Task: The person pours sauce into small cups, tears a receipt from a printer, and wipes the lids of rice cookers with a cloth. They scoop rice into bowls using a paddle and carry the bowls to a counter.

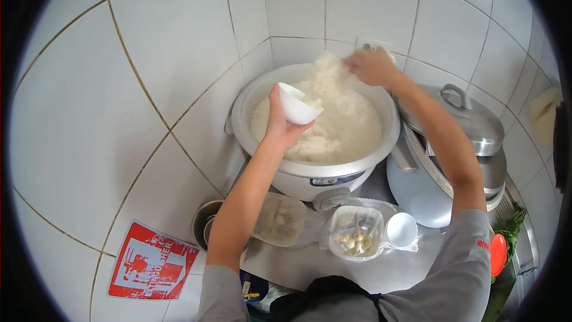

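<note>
My left hand grips a small white bowl, tilted over the left part of a large rice cooker. Some rice shows at the bowl's lip. Cooked white rice fills much of the open cooker. Above its far rim, my right hand is closed around what looks like a rice paddle, smeared by motion. A heap of rice covers the paddle's blade, so its shape is hidden. The heap is up and to the right of the bowl, apart from it.
Before the cooker stand two clear plastic containers with food and a white cup. A second cooker, with a metal lid, is at right. Metal pots sit left; tiled walls close in behind.
</note>
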{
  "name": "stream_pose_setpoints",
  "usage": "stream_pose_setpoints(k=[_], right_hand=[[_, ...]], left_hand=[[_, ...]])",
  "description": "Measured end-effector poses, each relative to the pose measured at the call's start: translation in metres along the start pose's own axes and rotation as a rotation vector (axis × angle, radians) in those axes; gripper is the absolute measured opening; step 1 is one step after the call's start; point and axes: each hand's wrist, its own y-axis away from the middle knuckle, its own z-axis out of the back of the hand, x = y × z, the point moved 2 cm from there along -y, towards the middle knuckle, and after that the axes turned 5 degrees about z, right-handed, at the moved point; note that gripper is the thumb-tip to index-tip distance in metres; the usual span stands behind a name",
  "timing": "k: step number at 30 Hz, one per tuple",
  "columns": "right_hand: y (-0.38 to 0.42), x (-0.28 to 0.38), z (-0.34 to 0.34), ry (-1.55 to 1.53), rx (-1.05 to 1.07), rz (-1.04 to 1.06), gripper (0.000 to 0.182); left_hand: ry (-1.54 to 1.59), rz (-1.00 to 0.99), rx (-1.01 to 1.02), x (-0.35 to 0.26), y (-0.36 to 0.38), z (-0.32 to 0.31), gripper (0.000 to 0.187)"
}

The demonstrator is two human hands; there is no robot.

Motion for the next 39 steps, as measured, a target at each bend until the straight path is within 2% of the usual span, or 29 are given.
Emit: stream_pose_setpoints(k=[1,3,4,6,7,9,14,16,17,19,20,22,23,25,27,29,31,35,37,39], right_hand=[[-0.007,0.018,0.010,0.003,0.007,-0.009,0.020],[-0.025,0.049,0.042,0.207,0.302,-0.090,0.024],[-0.023,0.043,0.051,0.208,0.301,-0.098,0.024],[-0.017,0.027,0.070,0.201,0.000,-0.190,0.031],[-0.015,0.023,0.073,0.207,-0.001,-0.188,0.031],[-0.004,0.024,0.076,-0.012,-0.040,-0.095,0.032],[0.002,0.038,0.066,0.063,-0.013,-0.005,0.034],[-0.006,0.036,0.078,0.031,-0.061,-0.182,0.037],[-0.006,0.038,0.072,0.028,-0.054,-0.185,0.037],[-0.008,0.041,0.053,0.010,0.165,-0.092,0.034],[-0.010,0.039,0.054,0.013,0.162,-0.093,0.034],[-0.014,0.034,0.059,0.074,-0.017,-0.142,0.034],[-0.013,0.029,0.052,0.071,-0.012,-0.144,0.034],[-0.008,0.010,0.028,-0.166,-0.037,-0.267,0.033],[0.002,-0.006,0.009,0.025,0.253,-0.302,0.026],[0.036,-0.023,-0.043,0.132,0.409,-0.207,0.018],[0.058,-0.008,-0.048,0.295,0.639,-0.290,0.015],[0.087,0.003,-0.049,0.151,0.683,-0.286,0.016],[0.090,0.009,-0.045,0.140,0.811,-0.286,0.027],[0.097,0.020,-0.050,0.093,0.812,-0.301,0.028]], left_hand=[[0.023,0.011,0.066,0.006,-0.007,-0.007,0.075],[0.073,-0.005,0.145,0.017,-0.017,-0.021,0.077],[0.067,-0.002,0.149,0.017,-0.019,-0.022,0.077],[0.159,-0.032,0.157,0.016,-0.021,-0.024,0.075],[0.161,-0.034,0.162,0.013,-0.022,-0.024,0.075],[0.130,-0.079,0.173,0.007,-0.019,-0.021,0.073],[0.068,-0.074,0.139,0.000,-0.012,-0.028,0.074],[0.057,-0.051,0.116,0.000,-0.012,-0.028,0.076],[0.046,-0.073,0.135,0.001,-0.010,-0.031,0.075],[0.027,-0.099,0.161,0.001,-0.011,-0.034,0.075],[0.032,-0.107,0.150,0.001,-0.011,-0.034,0.074],[0.044,-0.115,0.135,0.001,-0.013,-0.033,0.074],[0.038,-0.152,0.125,-0.002,-0.011,-0.033,0.073],[0.029,-0.190,0.114,-0.008,-0.013,-0.029,0.072],[0.046,-0.166,0.159,-0.011,-0.017,-0.019,0.076],[0.075,-0.150,0.122,-0.013,-0.012,-0.013,0.076],[0.109,-0.145,0.102,-0.016,-0.009,-0.013,0.076],[0.172,-0.198,0.089,-0.020,-0.003,-0.009,0.073],[0.170,-0.219,0.106,-0.021,-0.002,-0.010,0.075],[0.188,-0.227,0.085,-0.023,0.000,-0.010,0.077]])
